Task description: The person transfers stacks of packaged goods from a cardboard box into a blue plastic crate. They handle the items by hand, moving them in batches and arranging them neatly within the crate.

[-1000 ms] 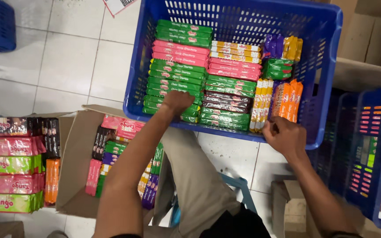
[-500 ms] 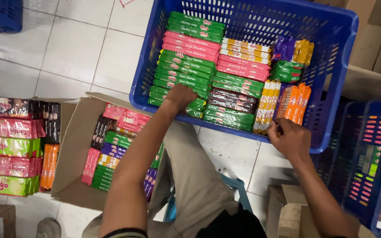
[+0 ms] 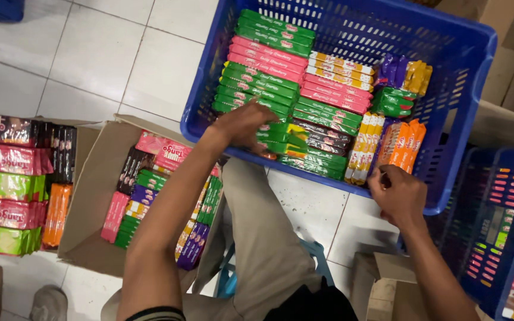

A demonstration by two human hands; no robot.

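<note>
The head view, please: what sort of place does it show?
Probably a stockroom or packing area for snacks. A blue plastic crate on the tiled floor holds rows of wafer packs, an open cardboard box holds more, and the left hand and right hand reach into the crate.

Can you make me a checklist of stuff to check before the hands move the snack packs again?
1. Left hand on the green packs: ok.
2. Right hand at the orange packs: ok, grip cannot tell.
3. Blue crate has free room on its right side: ok.
4. Packs in neat rows: ok.
5. Cardboard box open and in reach: ok.
</note>
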